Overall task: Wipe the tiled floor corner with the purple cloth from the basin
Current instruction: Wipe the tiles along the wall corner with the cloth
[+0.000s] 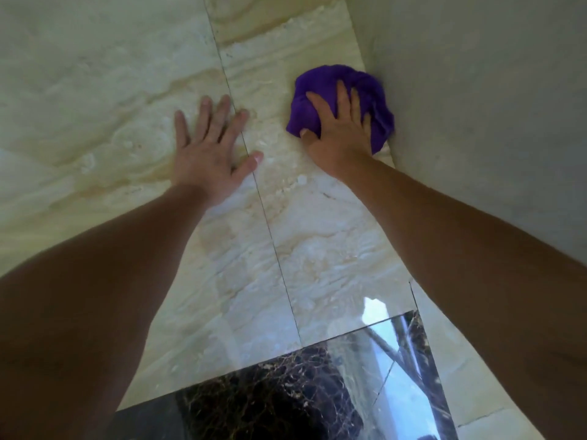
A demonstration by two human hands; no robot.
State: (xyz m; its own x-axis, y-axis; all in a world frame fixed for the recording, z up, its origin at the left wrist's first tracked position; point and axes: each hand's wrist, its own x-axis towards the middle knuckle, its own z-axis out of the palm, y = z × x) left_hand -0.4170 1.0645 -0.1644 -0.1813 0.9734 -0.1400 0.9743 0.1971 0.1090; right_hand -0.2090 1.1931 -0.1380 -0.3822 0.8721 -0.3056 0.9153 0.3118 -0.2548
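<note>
A bunched purple cloth [320,90] lies on the cream marble-patterned floor tiles [317,242], pushed against the tile skirting at the foot of the grey wall. My right hand [338,130] presses down on top of the cloth, fingers spread over it and thumb curled under its near edge. My left hand [211,146] rests flat on the tiles to the left of the cloth, fingers apart, holding nothing, its thumb lying across a dark grout line. The basin is out of view.
A grey plastered wall [476,106] rises on the right above a cream skirting strip [355,42]. A dark brown veined glossy tile [270,392] lies near the bottom, reflecting a bright window. A grout line [270,230] runs from the top down between my arms.
</note>
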